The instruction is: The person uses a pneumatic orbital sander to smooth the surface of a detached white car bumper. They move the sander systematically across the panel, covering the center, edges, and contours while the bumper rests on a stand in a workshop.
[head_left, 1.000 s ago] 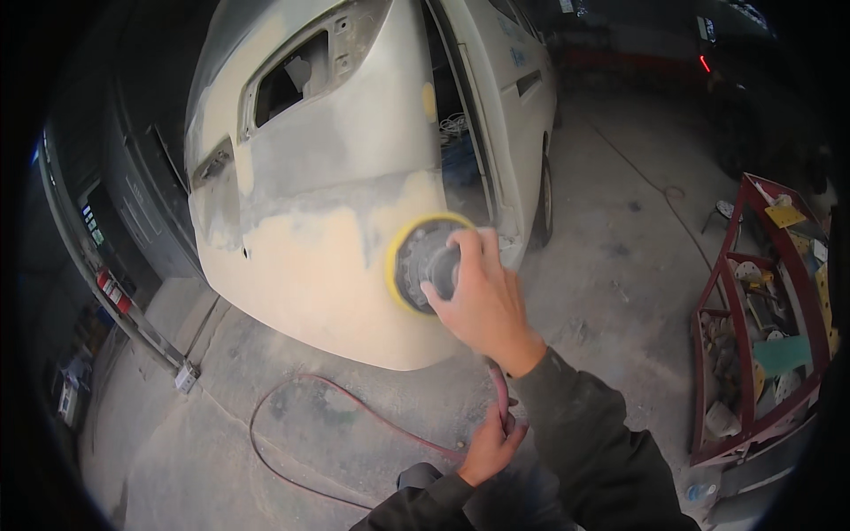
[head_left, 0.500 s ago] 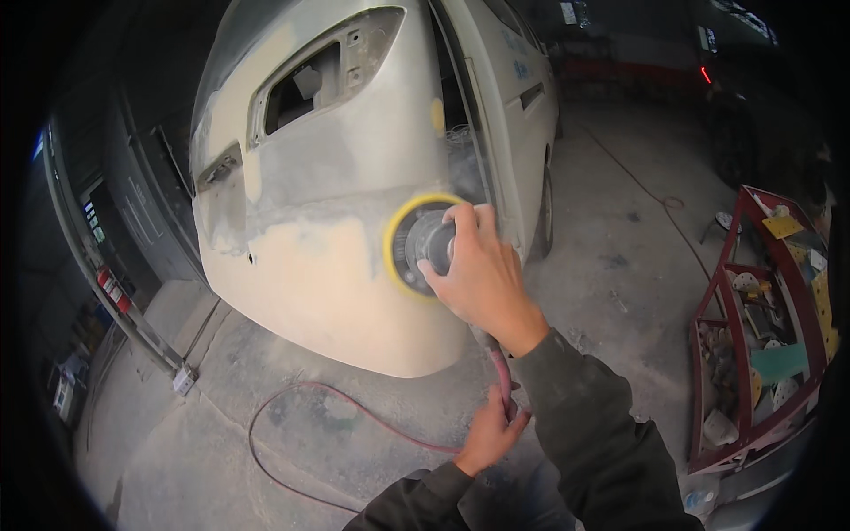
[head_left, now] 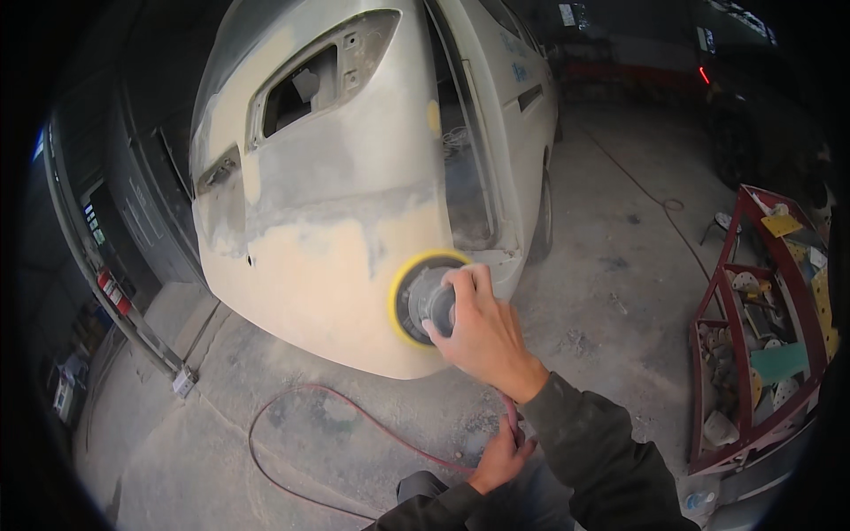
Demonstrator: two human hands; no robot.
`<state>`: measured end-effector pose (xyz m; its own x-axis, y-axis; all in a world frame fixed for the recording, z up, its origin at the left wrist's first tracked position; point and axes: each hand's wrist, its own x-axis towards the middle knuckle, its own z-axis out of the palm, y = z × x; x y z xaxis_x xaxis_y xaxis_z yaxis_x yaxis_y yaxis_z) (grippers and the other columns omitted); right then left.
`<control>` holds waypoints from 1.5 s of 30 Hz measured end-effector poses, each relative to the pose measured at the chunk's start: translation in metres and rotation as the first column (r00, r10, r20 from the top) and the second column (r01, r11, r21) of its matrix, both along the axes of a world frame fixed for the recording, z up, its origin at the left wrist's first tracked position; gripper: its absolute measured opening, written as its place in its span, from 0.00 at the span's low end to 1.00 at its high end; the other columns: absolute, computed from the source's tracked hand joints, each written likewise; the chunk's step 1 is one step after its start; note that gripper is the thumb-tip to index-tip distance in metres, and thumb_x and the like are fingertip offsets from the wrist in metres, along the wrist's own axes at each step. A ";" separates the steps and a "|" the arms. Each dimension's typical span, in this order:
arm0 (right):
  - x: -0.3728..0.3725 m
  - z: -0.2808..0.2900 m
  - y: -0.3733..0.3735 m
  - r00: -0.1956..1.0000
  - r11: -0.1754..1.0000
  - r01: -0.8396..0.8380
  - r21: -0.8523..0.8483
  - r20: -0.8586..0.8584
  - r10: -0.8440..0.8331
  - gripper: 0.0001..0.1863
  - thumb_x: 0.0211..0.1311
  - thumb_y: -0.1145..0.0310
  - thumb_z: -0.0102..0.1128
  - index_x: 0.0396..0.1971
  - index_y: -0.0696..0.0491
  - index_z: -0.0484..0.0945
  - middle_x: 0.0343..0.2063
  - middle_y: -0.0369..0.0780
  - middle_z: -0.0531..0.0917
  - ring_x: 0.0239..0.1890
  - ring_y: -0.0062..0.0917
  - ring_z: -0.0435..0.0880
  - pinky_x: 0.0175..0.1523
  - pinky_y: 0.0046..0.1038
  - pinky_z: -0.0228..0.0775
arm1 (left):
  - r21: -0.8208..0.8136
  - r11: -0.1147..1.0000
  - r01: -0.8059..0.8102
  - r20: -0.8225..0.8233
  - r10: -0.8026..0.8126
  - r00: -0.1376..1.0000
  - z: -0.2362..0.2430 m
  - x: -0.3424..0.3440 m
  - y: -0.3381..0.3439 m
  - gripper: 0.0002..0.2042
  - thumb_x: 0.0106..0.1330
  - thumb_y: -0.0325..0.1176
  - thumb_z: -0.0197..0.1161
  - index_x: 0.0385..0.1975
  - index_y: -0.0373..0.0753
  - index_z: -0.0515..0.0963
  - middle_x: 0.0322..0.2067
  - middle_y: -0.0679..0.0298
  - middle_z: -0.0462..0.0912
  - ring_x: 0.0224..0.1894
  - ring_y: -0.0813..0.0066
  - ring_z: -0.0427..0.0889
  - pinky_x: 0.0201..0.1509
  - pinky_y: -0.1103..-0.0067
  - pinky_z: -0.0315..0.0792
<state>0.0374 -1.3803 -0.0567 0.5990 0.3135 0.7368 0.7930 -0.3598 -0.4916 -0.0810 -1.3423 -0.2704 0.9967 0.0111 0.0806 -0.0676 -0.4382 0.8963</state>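
My right hand (head_left: 487, 332) is closed around the grey body of a round orbital sander (head_left: 431, 301) with a yellow-edged pad. The pad lies against the lower right part of a vehicle's raised rear door (head_left: 310, 292), which carries beige filler below bare grey, sanded patches. Lower down, my left hand (head_left: 503, 456) grips the reddish air hose (head_left: 511, 411) that runs up behind my right wrist toward the sander. Part of the pad's underside and the hose's joint to the tool are hidden.
The hose loops over the dusty concrete floor (head_left: 212, 460). To the right stands a dark red metal rack (head_left: 699, 389) holding sanding discs and scraps. A metal post (head_left: 111, 274) rises at the left. The van's pale side (head_left: 513, 97) and a dark vehicle (head_left: 753, 133) stand farther back.
The sander and my right hand have moved down the panel, uncovering more of the door opening behind. My left hand has shifted slightly down and right, still on the hose.
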 end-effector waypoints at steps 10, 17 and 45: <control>0.000 0.018 0.024 0.988 0.997 0.081 -0.014 0.134 -0.078 0.30 0.52 0.66 0.78 0.53 0.51 0.70 0.51 0.45 0.73 0.35 0.47 0.87 0.39 0.47 0.81 | 0.049 0.999 0.016 0.090 -0.021 0.996 0.002 0.015 0.022 0.27 0.69 0.32 0.66 0.61 0.33 0.61 0.27 0.55 0.78 0.29 0.52 0.82 0.36 0.63 0.74; -0.029 -0.079 0.015 0.998 0.998 -0.001 0.067 0.067 -0.004 0.32 0.49 0.64 0.81 0.51 0.51 0.71 0.50 0.45 0.73 0.34 0.44 0.86 0.33 0.42 0.80 | 0.060 0.997 -0.058 -0.073 0.062 0.995 -0.080 -0.035 0.023 0.26 0.69 0.34 0.67 0.60 0.34 0.61 0.28 0.53 0.80 0.30 0.48 0.83 0.36 0.60 0.75; -0.012 -0.101 -0.003 0.999 0.976 0.036 0.214 -0.030 -0.030 0.32 0.51 0.65 0.80 0.52 0.52 0.68 0.52 0.47 0.73 0.38 0.47 0.85 0.39 0.42 0.80 | 0.126 0.991 -0.055 -0.178 0.077 0.981 -0.076 -0.050 0.019 0.25 0.71 0.40 0.67 0.54 0.31 0.63 0.30 0.48 0.83 0.33 0.42 0.85 0.37 0.57 0.76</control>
